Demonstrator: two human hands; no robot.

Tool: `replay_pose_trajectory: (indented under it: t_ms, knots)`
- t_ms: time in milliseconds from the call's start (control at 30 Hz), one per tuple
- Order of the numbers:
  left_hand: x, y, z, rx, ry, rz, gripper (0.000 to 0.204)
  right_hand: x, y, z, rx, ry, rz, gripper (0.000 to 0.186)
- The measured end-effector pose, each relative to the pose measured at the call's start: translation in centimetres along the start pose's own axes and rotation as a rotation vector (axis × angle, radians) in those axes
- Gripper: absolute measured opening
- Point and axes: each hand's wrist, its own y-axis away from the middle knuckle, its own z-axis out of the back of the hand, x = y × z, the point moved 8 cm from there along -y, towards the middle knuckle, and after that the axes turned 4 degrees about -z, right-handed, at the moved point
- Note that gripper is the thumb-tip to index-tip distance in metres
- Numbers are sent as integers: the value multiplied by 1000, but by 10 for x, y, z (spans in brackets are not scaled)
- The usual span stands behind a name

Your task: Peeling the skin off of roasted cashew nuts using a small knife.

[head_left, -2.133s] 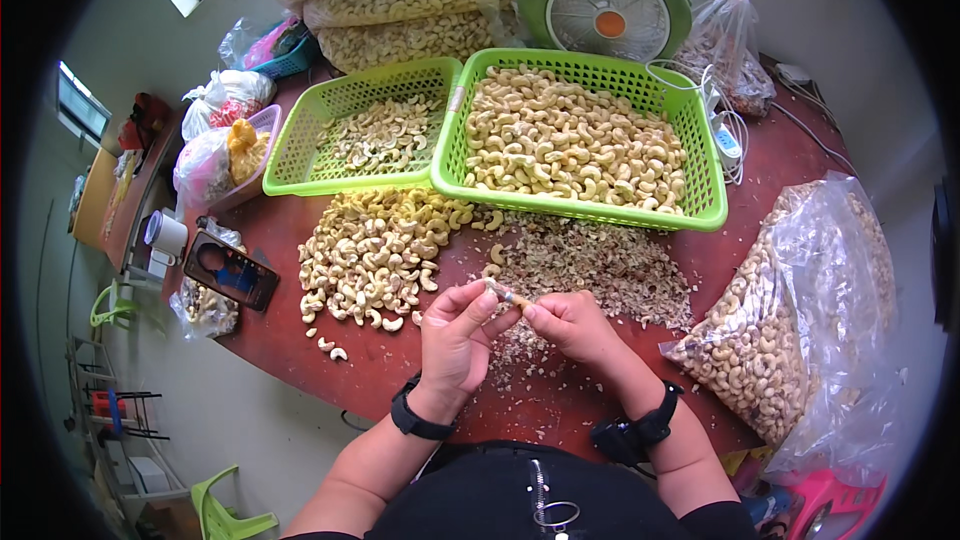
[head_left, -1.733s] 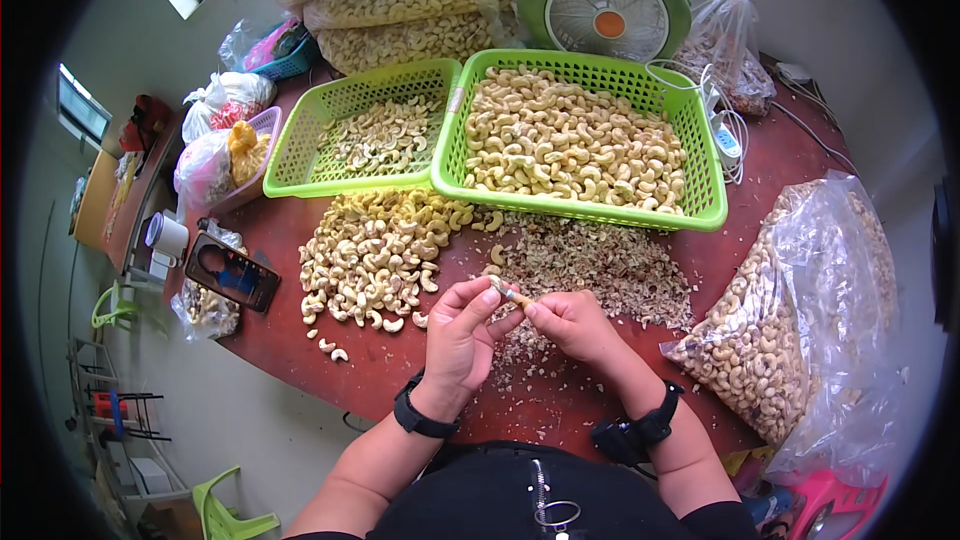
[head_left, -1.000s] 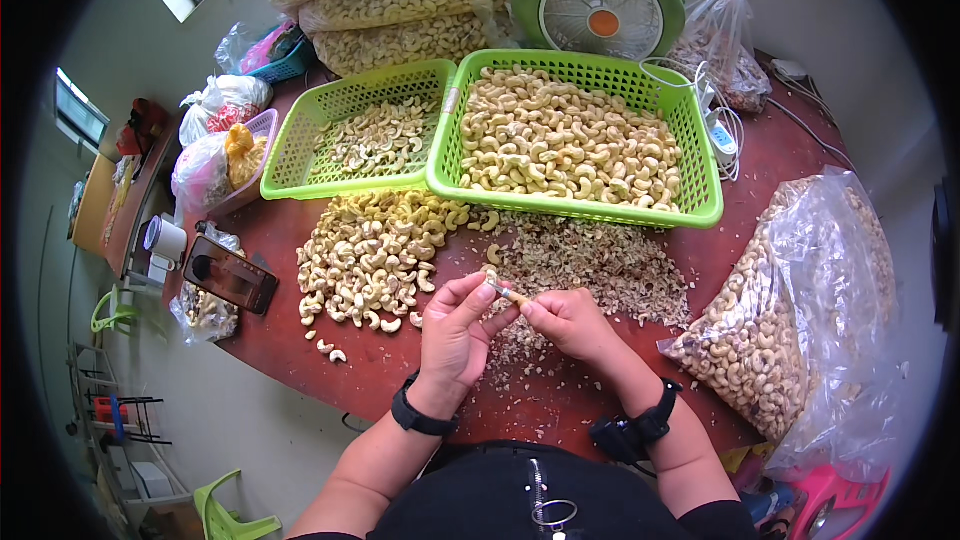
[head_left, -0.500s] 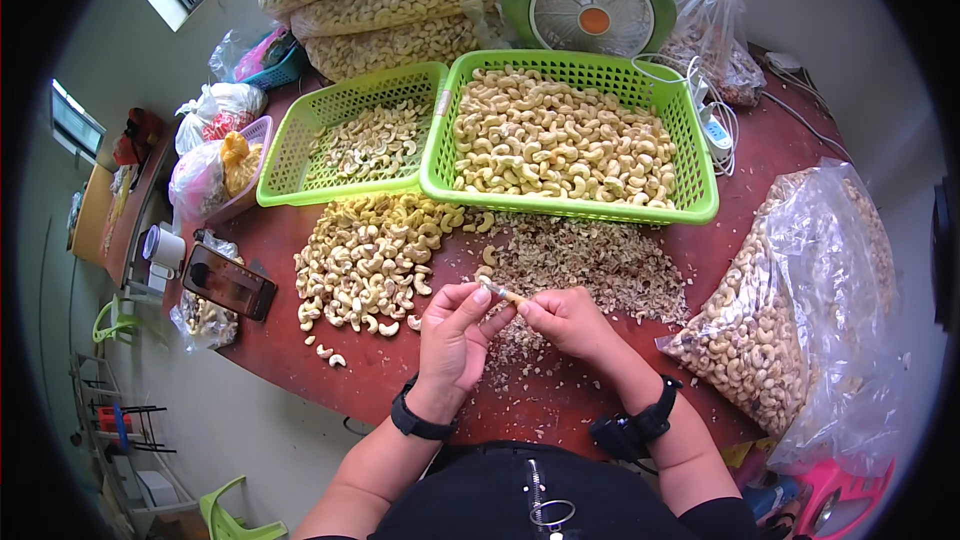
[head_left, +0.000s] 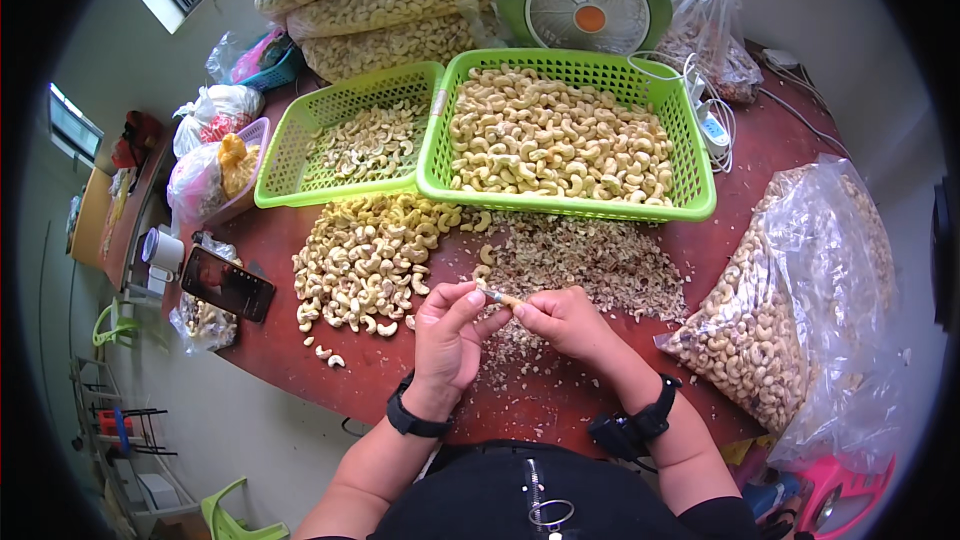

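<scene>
Over the near middle of the table, my right hand (head_left: 566, 321) is closed around the tan handle of a small knife (head_left: 504, 299). Its short metal blade points left and meets the fingertips of my left hand (head_left: 448, 332). Thumb and index finger of that hand are pinched together; whatever lies between them is hidden. Just beyond my hands, a heap of whole cashews (head_left: 362, 265) lies at the left and a pile of brownish skin flakes and crumbs (head_left: 590, 262) at the right. Finer crumbs are scattered on the tabletop beneath my hands.
Behind the piles stand a green basket (head_left: 570, 204) full of cashews and a paler green basket (head_left: 285, 145) with fewer pieces. A large plastic bag of cashews (head_left: 745, 350) leans at the right. A phone (head_left: 227, 284) stands at the left edge, and a green fan (head_left: 510, 0) at the back.
Both hands stay almost in place, with the knife still against the left fingertips. The whole view has shifted very slightly.
</scene>
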Motion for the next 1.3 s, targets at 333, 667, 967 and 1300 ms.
replay_pose_trajectory:
  t_ms: [333, 667, 967, 1300]
  knots:
    - [10, 1, 0, -87, 124, 116, 9, -1, 0, 5, -34, -8, -10, 37]
    - [8, 0, -5, -8, 127, 86, 22, 1, 0, -1, -5, -53, 13, 37]
    - [8, 2, -2, 23, 44, 9, 18, -2, -1, 2, -22, -91, 5, 37]
    - [10, -2, -4, -24, 120, 99, 18, -4, -2, 1, -3, -40, 5, 38]
